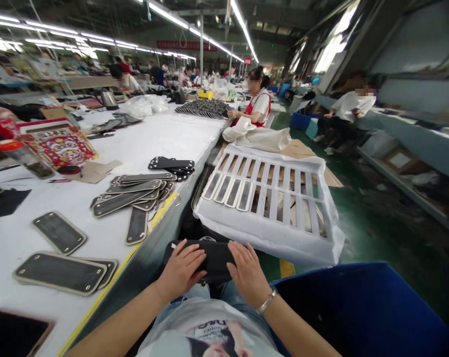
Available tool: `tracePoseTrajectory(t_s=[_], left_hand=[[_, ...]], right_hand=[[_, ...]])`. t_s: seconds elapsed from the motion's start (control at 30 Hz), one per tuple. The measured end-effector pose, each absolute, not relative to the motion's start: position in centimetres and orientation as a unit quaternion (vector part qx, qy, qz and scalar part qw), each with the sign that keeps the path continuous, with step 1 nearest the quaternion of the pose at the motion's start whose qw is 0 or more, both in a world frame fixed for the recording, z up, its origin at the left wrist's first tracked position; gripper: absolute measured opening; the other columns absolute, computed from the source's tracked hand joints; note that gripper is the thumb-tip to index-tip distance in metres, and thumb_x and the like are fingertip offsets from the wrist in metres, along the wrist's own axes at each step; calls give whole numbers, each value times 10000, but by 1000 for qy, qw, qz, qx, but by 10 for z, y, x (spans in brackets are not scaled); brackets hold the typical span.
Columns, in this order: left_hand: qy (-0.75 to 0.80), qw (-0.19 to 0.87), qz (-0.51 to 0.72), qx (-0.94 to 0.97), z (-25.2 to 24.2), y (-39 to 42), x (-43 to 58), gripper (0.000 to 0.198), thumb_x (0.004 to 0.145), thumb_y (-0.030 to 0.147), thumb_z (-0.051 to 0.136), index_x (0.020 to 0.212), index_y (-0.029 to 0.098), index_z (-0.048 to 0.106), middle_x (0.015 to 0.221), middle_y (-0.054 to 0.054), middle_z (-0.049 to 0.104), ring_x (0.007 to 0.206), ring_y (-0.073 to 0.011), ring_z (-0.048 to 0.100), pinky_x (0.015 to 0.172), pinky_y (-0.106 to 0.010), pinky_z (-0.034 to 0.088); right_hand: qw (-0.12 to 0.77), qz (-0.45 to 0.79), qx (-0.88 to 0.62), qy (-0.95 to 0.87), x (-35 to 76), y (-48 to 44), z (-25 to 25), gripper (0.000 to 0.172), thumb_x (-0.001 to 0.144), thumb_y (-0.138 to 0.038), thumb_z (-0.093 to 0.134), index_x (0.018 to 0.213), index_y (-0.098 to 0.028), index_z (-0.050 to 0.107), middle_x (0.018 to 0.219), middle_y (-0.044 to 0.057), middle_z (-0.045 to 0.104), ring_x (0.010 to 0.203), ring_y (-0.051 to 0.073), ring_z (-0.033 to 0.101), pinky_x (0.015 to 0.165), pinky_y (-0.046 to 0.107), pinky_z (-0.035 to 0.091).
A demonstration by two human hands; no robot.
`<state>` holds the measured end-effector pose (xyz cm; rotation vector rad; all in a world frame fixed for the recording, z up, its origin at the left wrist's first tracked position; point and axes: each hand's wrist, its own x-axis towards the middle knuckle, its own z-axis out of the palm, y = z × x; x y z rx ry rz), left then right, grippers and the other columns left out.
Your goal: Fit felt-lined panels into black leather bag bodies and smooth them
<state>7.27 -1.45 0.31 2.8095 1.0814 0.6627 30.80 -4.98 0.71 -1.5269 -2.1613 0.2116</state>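
A black flat leather piece (214, 257) lies across my lap. My left hand (180, 270) rests on its left part, fingers stretched over it. My right hand (250, 272) presses on its right end, fingers flat and together; a bracelet is on that wrist. In front of my knees stands a white slotted rack (269, 198) with several dark tan-edged panels (228, 188) in its left slots. More such panels (133, 193) lie in a heap on the white table (153, 139) to my left.
A blue bin (358, 307) stands at my right. Single panels (59, 232) and a pair (64, 271) lie on the table's near end, a colourful box (59, 144) farther back. Other people sit working along the table and across the green aisle.
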Motion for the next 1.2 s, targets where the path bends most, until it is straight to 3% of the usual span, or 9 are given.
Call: tracePoseTrajectory(t_s=[0.2, 0.37, 0.43, 0.53, 0.6, 0.73, 0.97, 1.03, 1.2], left_hand=[[387, 1, 191, 902, 2, -21, 44, 478, 809, 457, 557, 1213, 201, 566, 1220, -94, 604, 1228, -303, 441, 1098, -572, 132], [412, 44, 174, 894, 4, -15, 13, 503, 782, 508, 571, 1203, 233, 569, 1320, -99, 516, 1293, -322, 354, 1094, -576, 138], [469, 88, 198, 856, -1, -10, 9, 480, 805, 478, 553, 1218, 235, 546, 1405, -105, 411, 1311, -307, 332, 1084, -539, 216], [550, 189, 229, 780, -11, 1, 11, 649, 778, 441, 587, 1346, 200, 386, 1430, -146, 355, 1296, -287, 364, 1045, -471, 329], [551, 254, 223, 763, -14, 10, 13, 773, 729, 416, 637, 1390, 193, 304, 1415, -155, 377, 1286, -290, 381, 1033, -456, 349], [559, 346, 201, 727, -9, 20, 15, 840, 670, 377, 679, 1394, 176, 302, 1382, -166, 425, 1228, -309, 449, 1008, -457, 370], [571, 467, 225, 636, -4, 22, 9, 952, 640, 381, 700, 1429, 181, 206, 1285, -134, 537, 1071, -268, 573, 965, -429, 407], [562, 499, 225, 619, -3, 23, 6, 925, 642, 371, 699, 1421, 189, 234, 1290, -122, 539, 1091, -260, 565, 985, -415, 394], [563, 541, 247, 574, 2, 22, 2, 656, 680, 400, 668, 1279, 200, 492, 1224, -67, 593, 1101, -251, 554, 997, -385, 383]], right_hand=[[170, -7, -470, -866, 283, -50, 6, 469, 896, -365, 468, 1317, -160, 464, 1302, 83, 536, 1270, 252, 388, 1115, 477, 171], [129, 21, -486, -864, 304, -42, 22, 409, 906, -303, 445, 1302, -210, 483, 1287, 50, 551, 1289, 239, 365, 1100, 473, 195], [113, 45, -505, -855, 305, -34, 30, 406, 894, -316, 466, 1290, -226, 494, 1279, 57, 555, 1279, 234, 377, 1089, 469, 217], [62, 97, -542, -833, 300, -14, 35, 499, 834, -387, 548, 1304, -237, 474, 1327, 87, 503, 1253, 268, 408, 1044, 496, 275], [11, 148, -546, -825, 295, 2, 35, 557, 793, -443, 582, 1302, -246, 471, 1299, 99, 525, 1194, 289, 470, 1005, 517, 310], [-48, 195, -523, -829, 268, 26, 33, 627, 740, -524, 607, 1286, -243, 478, 1193, 117, 595, 1093, 316, 547, 969, 534, 329], [-83, 238, -489, -835, 207, 47, 34, 679, 682, -558, 642, 1237, -189, 510, 1154, 150, 606, 1006, 306, 601, 783, 391, 473], [-84, 246, -487, -834, 218, 48, 35, 663, 689, -561, 633, 1231, -198, 517, 1151, 137, 612, 1003, 298, 605, 776, 379, 476], [-47, 228, -535, -812, 283, 37, 37, 492, 758, -495, 583, 1172, -229, 580, 1078, 98, 657, 960, 280, 625, 801, 381, 480]])
